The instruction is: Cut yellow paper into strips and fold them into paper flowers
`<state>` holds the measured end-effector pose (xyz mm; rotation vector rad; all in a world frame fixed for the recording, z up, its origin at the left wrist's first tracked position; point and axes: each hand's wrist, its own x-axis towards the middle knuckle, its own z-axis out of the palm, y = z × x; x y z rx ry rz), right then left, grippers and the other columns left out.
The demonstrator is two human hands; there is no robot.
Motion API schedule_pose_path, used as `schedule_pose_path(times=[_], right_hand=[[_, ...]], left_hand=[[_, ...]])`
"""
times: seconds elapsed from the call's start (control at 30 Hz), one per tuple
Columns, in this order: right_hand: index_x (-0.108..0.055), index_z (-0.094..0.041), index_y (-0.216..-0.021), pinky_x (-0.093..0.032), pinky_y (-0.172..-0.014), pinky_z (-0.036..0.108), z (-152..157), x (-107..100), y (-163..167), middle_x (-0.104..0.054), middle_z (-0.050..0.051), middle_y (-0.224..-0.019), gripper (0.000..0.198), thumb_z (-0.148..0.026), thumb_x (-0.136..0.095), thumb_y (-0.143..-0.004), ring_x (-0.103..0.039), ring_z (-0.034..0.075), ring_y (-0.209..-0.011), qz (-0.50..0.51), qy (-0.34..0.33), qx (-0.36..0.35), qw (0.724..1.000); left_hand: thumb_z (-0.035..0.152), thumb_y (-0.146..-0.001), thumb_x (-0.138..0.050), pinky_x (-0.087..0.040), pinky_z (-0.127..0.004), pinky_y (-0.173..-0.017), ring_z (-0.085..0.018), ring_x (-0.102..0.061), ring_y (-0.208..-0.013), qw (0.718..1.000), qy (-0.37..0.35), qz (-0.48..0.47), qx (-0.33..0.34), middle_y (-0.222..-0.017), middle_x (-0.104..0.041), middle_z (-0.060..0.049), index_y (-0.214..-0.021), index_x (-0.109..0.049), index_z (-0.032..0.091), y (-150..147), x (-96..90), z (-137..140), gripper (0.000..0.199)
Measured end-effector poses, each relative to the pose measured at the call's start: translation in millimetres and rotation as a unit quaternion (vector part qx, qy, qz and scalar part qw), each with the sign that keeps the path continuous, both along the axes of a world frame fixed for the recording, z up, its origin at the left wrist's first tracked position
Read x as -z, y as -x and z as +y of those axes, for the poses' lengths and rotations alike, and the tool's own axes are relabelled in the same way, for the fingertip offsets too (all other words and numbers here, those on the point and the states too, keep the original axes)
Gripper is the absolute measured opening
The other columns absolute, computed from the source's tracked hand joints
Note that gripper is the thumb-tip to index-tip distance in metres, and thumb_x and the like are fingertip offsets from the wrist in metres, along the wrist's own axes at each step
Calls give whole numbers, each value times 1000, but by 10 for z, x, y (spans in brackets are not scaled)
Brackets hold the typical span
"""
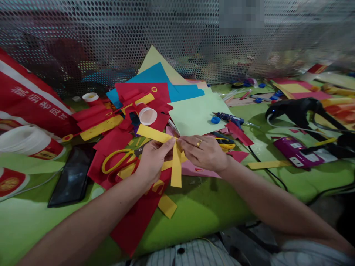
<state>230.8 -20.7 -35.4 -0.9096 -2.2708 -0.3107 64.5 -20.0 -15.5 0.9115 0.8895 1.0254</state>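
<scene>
Between my two hands is a yellow paper strip, bent so that one arm points to the upper left and the other hangs down. My left hand pinches it from the left, thumb on top. From the right, my right hand, with a gold ring, pinches the strip at the bend, its fingertips meeting the left thumb. Below the hands lie red paper pieces and yellow scraps. Scissors with yellow and red handles rest just left of my left hand, their blades partly hidden.
A phone and paper cups stand at left. Pale green sheets lie behind my hands. A blue glue gun, a purple power strip and black cables are at right. A perforated metal panel closes off the back.
</scene>
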Motion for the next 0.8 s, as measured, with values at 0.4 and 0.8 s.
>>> schedule_pose_path(times=[0.4,0.8], right_hand=[[-66,-16,-81,-49,-49,22,-13,-55,97,-67,4,-68,23,-37,-57,-78,-59,11,-56,372,334,-8,866],[-58,-16,-67,-42,-42,20,-11,-74,152,-54,-3,-55,24,-38,-66,-68,-49,6,-45,447,464,-2,765]], left_hand=[[25,-66,-69,-50,-29,-66,-18,-64,-67,996,-32,79,15,-69,-69,-2,-76,-68,16,20,30,6,13],[25,-68,-64,-49,-26,-65,-17,-64,-72,973,-99,196,67,-76,-70,-2,-78,-68,15,55,21,23,15]])
